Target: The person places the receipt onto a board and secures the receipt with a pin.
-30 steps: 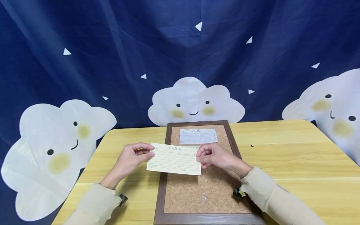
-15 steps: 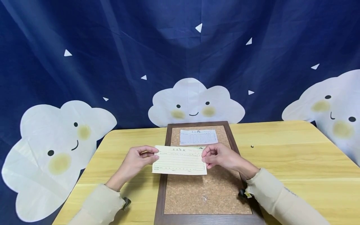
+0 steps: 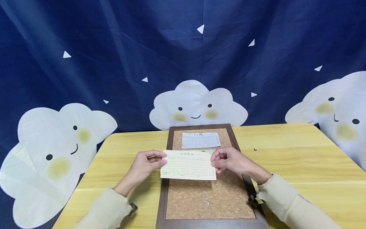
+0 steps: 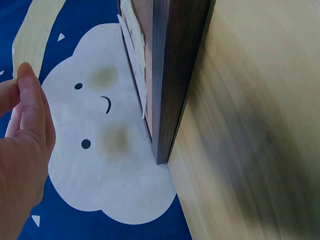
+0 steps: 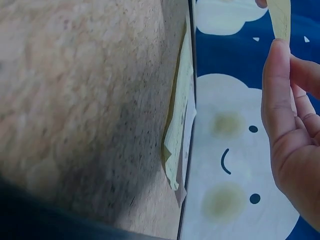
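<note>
A pale yellow printed form slip [image 3: 187,167] is held stretched between both hands above the corkboard [image 3: 210,205]. My left hand [image 3: 145,167] pinches its left edge between thumb and fingers, and my right hand [image 3: 233,162] pinches the right edge. In the left wrist view the slip [image 4: 37,37] rises from the fingertips, well off the board. A white form slip [image 3: 200,140] lies on the board's upper part. Just below it, another pale green slip [image 3: 210,151] shows only its top strip in the head view, mostly hidden by the held slip.
The corkboard has a dark brown wooden frame [image 3: 162,203] and lies on a light wood table [image 3: 297,178]. A tiny metallic piece [image 3: 255,149] sits on the table right of the board. Behind hangs a blue curtain [image 3: 177,47] with clouds.
Both hands have moved to the right and slightly nearer the body, carrying the yellow slip. It now hangs more centrally over the board. Both grips stay the same.
</note>
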Tool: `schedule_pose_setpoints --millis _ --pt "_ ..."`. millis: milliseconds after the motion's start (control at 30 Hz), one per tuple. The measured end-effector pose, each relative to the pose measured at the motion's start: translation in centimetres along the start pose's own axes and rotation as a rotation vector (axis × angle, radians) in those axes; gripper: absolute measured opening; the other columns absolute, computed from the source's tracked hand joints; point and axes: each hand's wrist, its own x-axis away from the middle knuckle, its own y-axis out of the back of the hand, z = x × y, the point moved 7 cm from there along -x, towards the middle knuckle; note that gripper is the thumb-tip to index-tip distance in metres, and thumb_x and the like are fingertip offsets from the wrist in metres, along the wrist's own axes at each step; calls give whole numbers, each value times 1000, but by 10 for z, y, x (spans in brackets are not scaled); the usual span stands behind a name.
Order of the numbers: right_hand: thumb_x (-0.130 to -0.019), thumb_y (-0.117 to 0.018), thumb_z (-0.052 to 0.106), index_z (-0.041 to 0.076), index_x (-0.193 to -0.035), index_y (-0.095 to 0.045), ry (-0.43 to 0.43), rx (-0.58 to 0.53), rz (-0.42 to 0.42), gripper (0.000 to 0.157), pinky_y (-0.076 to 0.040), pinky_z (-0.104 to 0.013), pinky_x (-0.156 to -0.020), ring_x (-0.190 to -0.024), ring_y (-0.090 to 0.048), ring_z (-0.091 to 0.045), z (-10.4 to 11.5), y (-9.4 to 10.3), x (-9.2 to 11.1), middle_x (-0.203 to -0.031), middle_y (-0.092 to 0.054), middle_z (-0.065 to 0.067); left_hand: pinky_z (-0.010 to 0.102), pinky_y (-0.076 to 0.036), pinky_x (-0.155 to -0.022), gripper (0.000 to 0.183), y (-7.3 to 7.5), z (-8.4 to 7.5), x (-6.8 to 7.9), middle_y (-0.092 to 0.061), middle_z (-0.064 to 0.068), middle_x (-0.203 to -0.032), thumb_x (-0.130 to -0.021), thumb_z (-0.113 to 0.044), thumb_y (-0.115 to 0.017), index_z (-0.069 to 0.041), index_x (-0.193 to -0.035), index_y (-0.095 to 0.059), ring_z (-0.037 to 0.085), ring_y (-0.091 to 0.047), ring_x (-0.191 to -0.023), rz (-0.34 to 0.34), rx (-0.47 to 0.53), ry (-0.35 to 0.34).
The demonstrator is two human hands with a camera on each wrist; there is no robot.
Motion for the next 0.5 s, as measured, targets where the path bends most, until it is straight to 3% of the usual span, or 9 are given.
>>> schedule_pose_setpoints --millis 500 --pt "-92 -59 -7 -12 -96 -59 14 13 8 7 -58 -29 -66 -68 -63 -16 2 7 9 -78 -62 -10 22 -54 -76 24 -12 1 -3 -70 11 -100 -86 0 -75 11 -106 -68 8 -66 -85 21 9 3"
